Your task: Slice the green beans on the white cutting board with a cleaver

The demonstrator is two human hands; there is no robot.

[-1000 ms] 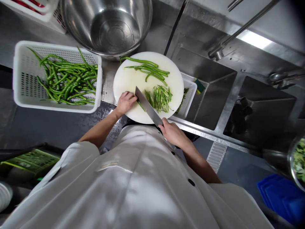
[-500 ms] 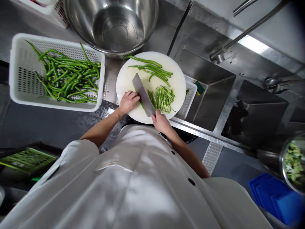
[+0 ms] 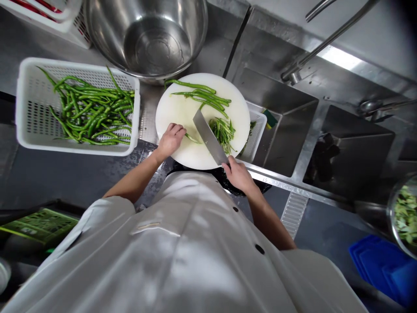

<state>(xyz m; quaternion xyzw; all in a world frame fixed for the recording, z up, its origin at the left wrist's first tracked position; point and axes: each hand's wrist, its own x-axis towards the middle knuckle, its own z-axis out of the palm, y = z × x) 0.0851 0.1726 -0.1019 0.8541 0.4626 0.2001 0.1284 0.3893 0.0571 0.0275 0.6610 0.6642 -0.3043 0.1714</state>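
My right hand (image 3: pixel 239 174) is wrapped round the handle of a cleaver (image 3: pixel 210 137), whose broad blade lies across the middle of a round white cutting board (image 3: pixel 195 161). Against the blade's right side rests a pile of sliced green chili pepper (image 3: pixel 224 134). On the board's left part, my left hand (image 3: pixel 172 139) has its fingers curled over a piece of green chili pepper (image 3: pixel 193 138), and the tip sticks out to the right. Several whole green chili peppers (image 3: pixel 205 93) lie along the far side of the board.
To the left stands a white plastic basket (image 3: pixel 78 150) of long green peppers. A large steel bowl (image 3: pixel 104 56) sits behind the board. Right of it are a white basket (image 3: pixel 259 139), a sink (image 3: pixel 283 143) and a tap (image 3: pixel 319 50). A bowl of cut vegetables (image 3: pixel 392 217) is far right.
The cleaver has moved right, away from my left hand, and the sliced peppers are bunched further right. A pepper piece now shows beyond my left fingertips. The view has shifted slightly.
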